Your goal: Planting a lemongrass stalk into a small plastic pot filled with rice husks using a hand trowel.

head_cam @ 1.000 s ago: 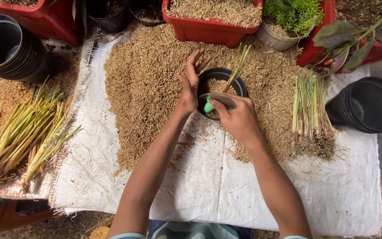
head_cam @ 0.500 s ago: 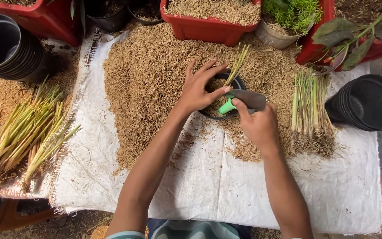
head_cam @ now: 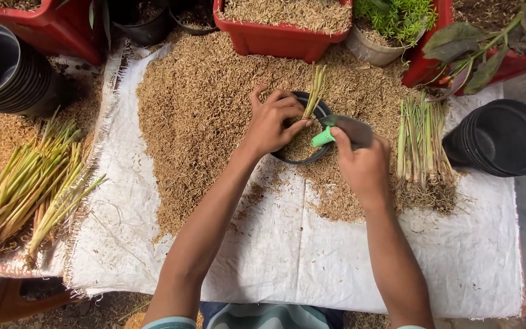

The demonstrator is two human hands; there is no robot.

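Observation:
A small black pot point(head_cam: 302, 157) sits in a heap of tan husk point(head_cam: 202, 103) on a white woven sheet point(head_cam: 287, 256). A pale green stalk cutting point(head_cam: 313, 91) stands in the pot, leaning toward the far side. My left hand point(head_cam: 273, 122) rests over the pot's left rim, fingers curled around the base of the stalk. My right hand point(head_cam: 363, 164) grips a small trowel point(head_cam: 343, 130) with a green handle and grey blade, held just right of the pot's rim.
A bundle of stalk cuttings point(head_cam: 422, 152) lies right of the pot, another pile point(head_cam: 31, 183) at far left. Stacks of black pots stand at right point(head_cam: 500, 140) and top left point(head_cam: 7, 67). Red planters point(head_cam: 281, 30) and potted plants point(head_cam: 391, 24) line the far edge.
My left hand dropped from an upright open pose onto the pot and closed around the stalk. My right hand carried the trowel from over the pot out to its right side.

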